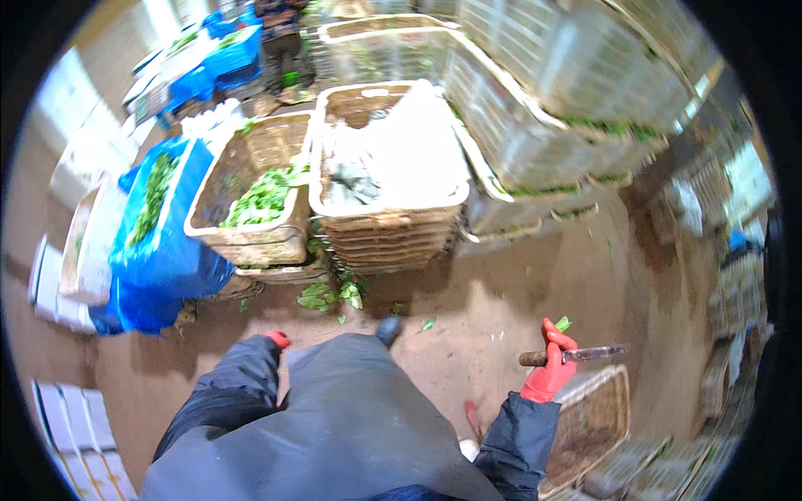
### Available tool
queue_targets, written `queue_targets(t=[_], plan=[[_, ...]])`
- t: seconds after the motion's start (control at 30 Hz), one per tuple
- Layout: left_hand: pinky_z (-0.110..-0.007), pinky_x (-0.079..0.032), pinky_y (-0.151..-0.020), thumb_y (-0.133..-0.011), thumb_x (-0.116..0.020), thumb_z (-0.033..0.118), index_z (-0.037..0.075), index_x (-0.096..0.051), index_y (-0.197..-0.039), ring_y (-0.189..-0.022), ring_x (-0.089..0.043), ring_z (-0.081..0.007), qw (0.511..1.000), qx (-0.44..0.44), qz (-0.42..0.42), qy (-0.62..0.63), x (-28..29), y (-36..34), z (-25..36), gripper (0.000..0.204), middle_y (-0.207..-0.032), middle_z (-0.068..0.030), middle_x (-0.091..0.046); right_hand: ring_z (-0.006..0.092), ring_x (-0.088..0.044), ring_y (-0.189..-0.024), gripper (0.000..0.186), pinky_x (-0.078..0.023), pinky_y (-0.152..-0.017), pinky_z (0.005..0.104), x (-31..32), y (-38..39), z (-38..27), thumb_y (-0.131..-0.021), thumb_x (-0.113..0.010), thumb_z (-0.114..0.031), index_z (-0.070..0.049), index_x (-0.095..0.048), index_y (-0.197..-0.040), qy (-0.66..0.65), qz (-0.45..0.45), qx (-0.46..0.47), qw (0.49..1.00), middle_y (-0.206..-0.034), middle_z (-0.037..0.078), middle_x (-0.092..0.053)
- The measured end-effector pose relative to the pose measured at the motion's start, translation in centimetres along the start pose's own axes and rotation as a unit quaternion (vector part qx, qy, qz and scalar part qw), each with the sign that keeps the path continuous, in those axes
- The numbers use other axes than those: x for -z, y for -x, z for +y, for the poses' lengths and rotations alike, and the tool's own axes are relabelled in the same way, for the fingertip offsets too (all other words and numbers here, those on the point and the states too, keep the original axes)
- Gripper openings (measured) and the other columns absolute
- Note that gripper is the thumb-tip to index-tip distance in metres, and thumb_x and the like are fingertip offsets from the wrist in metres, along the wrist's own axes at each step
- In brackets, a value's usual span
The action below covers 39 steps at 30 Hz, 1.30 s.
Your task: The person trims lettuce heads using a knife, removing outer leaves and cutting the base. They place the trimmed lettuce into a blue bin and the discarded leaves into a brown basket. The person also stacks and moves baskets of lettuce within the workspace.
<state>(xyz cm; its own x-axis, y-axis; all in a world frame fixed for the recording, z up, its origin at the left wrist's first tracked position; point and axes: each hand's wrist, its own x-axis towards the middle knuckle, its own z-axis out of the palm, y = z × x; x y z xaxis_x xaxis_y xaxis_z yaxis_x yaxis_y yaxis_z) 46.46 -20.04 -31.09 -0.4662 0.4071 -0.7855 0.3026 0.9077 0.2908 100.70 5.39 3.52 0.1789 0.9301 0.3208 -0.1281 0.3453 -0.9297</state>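
Observation:
My right hand (549,377), in a red glove, is closed round a knife (596,353). The knife's brown handle sticks out to the left and its blade points right. A small green piece of leaf or stalk (564,323) shows at the fingertips of that hand. My left hand (278,338), also red-gloved, hangs low beside the dark apron (342,409). Only a little of it shows past the sleeve, and its fingers are too hidden to read. Below the right hand, a crate (622,401) stands on the floor.
Ahead stand a crate of green leaves (288,238), a stack of crates (393,221) with white sheeting on top, and a blue-lined box (171,259) of greens. Tall crate stacks (518,125) rise at right. Loose leaves (317,296) litter the floor. A person (280,42) stands far back.

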Motion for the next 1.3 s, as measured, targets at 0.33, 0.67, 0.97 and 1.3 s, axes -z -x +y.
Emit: queue_targets(t=[0.33,0.67,0.97,1.3], plan=[[-0.037,-0.052,-0.064,-0.077,-0.064,0.018,0.003,-0.060,-0.108,-0.076,-0.063,-0.0214,0.948,0.110,-0.151,0.256,7.3,2.1,-24.1,0.035,-0.095,-0.0109,-0.064,0.0294,-0.055,-0.110,0.026,-0.050,-0.087,0.0398,-37.9,5.2,-0.9,-0.076,-0.047,0.009,0.000,-0.059,-0.098,-0.078,-0.241,0.182,0.950,-0.111,0.021,-0.060],[-0.028,-0.046,-0.064,-0.084,-0.061,0.018,0.009,-0.051,-0.123,-0.079,-0.060,-0.0159,0.876,-0.015,0.046,0.480,28.5,-0.8,-23.3,0.041,-0.094,-0.0062,-0.064,0.0167,-0.061,-0.079,0.061,-0.047,-0.076,0.0279,-62.5,14.1,16.9,-0.071,-0.059,-0.007,-0.016,-0.049,-0.130,0.260,-0.510,-0.141,0.808,-0.102,0.012,-0.064],[-0.029,-0.046,-0.052,-0.083,-0.060,0.016,0.008,-0.052,-0.115,-0.063,-0.057,-0.0177,0.898,0.066,-0.064,0.430,27.0,-2.4,-31.8,0.034,-0.080,-0.0082,-0.062,0.0245,-0.053,-0.072,0.048,-0.047,-0.060,0.0395,-62.7,6.9,39.0,-0.070,-0.061,-0.011,-0.009,-0.047,-0.115,0.251,-0.292,-0.284,0.878,-0.081,0.008,-0.054],[-0.026,-0.046,-0.077,-0.086,-0.060,0.014,0.003,-0.054,-0.120,-0.088,-0.059,-0.0137,0.927,-0.041,0.185,0.323,38.9,1.7,-15.1,0.037,-0.103,-0.0072,-0.063,0.0190,-0.053,-0.109,0.051,-0.043,-0.090,0.0303,-82.2,0.7,33.5,-0.079,-0.055,0.003,-0.005,-0.049,-0.128,-0.033,-0.429,-0.329,0.841,-0.121,0.012,-0.055]])
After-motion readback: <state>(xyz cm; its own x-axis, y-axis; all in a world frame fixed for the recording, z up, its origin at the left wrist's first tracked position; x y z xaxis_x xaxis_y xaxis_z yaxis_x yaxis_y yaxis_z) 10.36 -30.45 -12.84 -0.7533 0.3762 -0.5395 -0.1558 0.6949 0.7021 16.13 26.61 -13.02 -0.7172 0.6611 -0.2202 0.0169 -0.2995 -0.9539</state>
